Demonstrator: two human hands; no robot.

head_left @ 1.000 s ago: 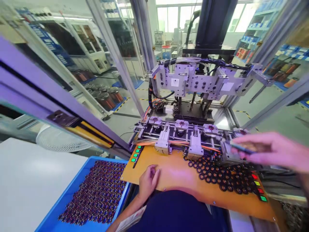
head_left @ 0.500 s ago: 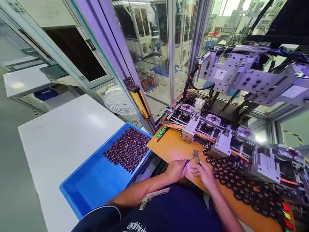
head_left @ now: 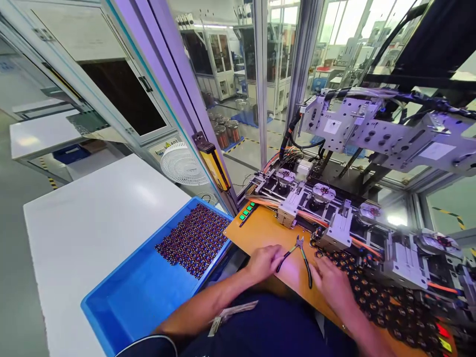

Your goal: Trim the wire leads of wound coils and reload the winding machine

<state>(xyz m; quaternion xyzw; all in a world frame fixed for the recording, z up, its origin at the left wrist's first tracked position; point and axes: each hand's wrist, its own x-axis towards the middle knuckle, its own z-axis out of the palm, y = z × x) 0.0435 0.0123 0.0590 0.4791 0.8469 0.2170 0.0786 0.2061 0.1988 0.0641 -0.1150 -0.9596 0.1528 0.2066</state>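
A pair of diagonal cutters (head_left: 299, 244) lies on the orange work board, jaws pointing away from me and its dark-gripped handles spread wide. My left hand (head_left: 263, 263) rests just left of the left handle, fingers loosely bent; the whole handle shows beside the fingertips, and whether they touch it I cannot tell. Right of the other handle, my right hand (head_left: 330, 280) is open, its fingers reaching over the near edge of a spread of small dark ring-shaped parts (head_left: 375, 292). No part shows in its grasp.
A blue tray (head_left: 122, 297) holding many small round parts stands at left on a white table (head_left: 92, 213). Machine fixtures (head_left: 336, 230) line the board's far side. Green-lit buttons (head_left: 247, 210) sit at its left corner. A yellow sensor post (head_left: 213, 166) and fan (head_left: 182, 163) stand beyond.
My right hand has let go of the cutters' right handle and moved right toward the dark parts. The handles are spread wider, and my left fingers have come off the left one.
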